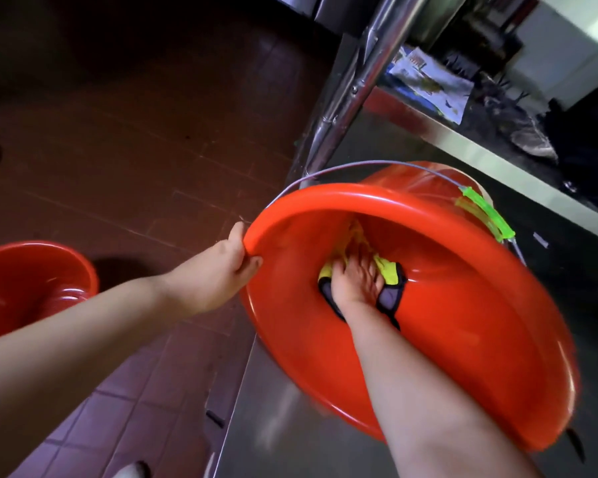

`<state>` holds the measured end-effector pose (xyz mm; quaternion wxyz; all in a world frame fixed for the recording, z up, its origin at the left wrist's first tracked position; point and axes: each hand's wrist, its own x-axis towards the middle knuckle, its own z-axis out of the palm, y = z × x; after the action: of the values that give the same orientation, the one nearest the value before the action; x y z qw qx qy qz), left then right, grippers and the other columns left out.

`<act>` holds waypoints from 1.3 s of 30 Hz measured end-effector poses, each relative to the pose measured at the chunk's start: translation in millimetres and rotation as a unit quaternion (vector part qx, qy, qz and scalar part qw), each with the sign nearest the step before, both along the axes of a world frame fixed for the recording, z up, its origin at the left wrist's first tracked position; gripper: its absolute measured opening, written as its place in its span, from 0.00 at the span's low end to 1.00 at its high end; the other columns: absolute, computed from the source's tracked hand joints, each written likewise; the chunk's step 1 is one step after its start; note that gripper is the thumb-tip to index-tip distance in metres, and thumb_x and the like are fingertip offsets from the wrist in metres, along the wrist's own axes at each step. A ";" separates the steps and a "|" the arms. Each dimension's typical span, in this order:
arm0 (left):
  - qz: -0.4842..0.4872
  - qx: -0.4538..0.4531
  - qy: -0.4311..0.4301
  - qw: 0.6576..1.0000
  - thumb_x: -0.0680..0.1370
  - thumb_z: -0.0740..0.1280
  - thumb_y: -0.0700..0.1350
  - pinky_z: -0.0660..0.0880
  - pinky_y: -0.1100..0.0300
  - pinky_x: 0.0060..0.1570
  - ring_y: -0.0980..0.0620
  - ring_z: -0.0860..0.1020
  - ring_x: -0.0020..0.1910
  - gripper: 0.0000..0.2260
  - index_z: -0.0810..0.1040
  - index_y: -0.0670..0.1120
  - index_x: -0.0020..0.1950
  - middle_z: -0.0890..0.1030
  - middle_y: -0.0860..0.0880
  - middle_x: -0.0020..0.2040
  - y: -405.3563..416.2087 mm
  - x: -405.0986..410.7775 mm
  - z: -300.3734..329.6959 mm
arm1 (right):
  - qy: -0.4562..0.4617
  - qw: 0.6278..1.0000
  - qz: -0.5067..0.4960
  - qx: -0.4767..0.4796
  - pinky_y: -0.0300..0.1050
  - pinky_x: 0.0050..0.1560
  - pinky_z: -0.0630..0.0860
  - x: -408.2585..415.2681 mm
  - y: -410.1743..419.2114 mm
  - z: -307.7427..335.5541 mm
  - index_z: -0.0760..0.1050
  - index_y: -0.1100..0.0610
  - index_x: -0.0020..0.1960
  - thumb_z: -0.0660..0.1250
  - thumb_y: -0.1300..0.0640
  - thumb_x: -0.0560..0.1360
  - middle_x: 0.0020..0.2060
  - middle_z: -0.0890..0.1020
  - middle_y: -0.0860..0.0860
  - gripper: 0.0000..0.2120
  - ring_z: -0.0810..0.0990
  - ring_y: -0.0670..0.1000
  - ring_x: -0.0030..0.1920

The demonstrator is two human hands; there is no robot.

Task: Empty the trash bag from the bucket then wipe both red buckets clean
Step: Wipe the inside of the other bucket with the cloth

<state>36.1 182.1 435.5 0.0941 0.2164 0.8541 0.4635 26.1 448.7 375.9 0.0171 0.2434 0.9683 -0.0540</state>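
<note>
No trash bag visible. Left hand [221, 267] grips the tilted bucket [446, 305] by its rim; right hand [356, 281], fingers [359, 257] spread, presses cloth [389, 272] inside; lower-left bucket [25, 281] possibly unwiped.

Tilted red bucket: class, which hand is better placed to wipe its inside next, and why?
Right. The right hand is inside the bucket, pressing the yellow cloth against it; the left hand grips the rim.
</note>
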 end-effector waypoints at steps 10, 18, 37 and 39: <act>0.073 0.135 -0.189 0.970 0.78 0.60 0.36 0.75 0.36 0.50 0.48 0.74 0.43 0.13 0.57 0.38 0.57 0.75 0.33 0.45 10.9 56.5 -56.8 | 0.015 0.999 0.038 0.000 0.52 0.69 0.51 48.9 -52.4 4.1 0.56 0.46 0.75 0.54 0.41 0.78 0.75 0.59 0.47 0.27 0.56 0.49 0.73; 0.112 0.114 -0.173 0.972 0.78 0.62 0.35 0.75 0.45 0.44 0.51 0.72 0.36 0.11 0.59 0.43 0.50 0.72 0.48 0.37 15.3 68.6 -46.7 | 0.065 0.990 0.124 0.028 0.54 0.60 0.63 167.6 -133.7 2.6 0.74 0.49 0.64 0.58 0.46 0.71 0.68 0.72 0.51 0.23 0.72 0.52 0.66; 0.039 0.112 -0.110 0.987 0.75 0.67 0.37 0.77 0.47 0.50 0.49 0.80 0.44 0.11 0.66 0.42 0.53 0.79 0.44 0.43 17.9 54.6 -39.2 | -0.028 0.999 0.023 -0.022 0.56 0.72 0.45 45.4 -5.6 2.3 0.51 0.45 0.75 0.52 0.44 0.77 0.76 0.54 0.49 0.27 0.47 0.48 0.76; 0.036 0.115 -0.148 0.982 0.76 0.65 0.35 0.75 0.43 0.53 0.44 0.80 0.47 0.15 0.64 0.44 0.59 0.79 0.42 0.45 21.4 63.9 -51.9 | -0.023 0.999 0.031 -0.023 0.56 0.72 0.44 58.7 -17.5 2.7 0.53 0.44 0.75 0.51 0.42 0.78 0.76 0.54 0.49 0.26 0.48 0.49 0.76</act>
<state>100.0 203.6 383.6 0.1774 0.1242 0.7791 0.5883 84.7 431.3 378.6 0.0469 0.2141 0.9732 -0.0695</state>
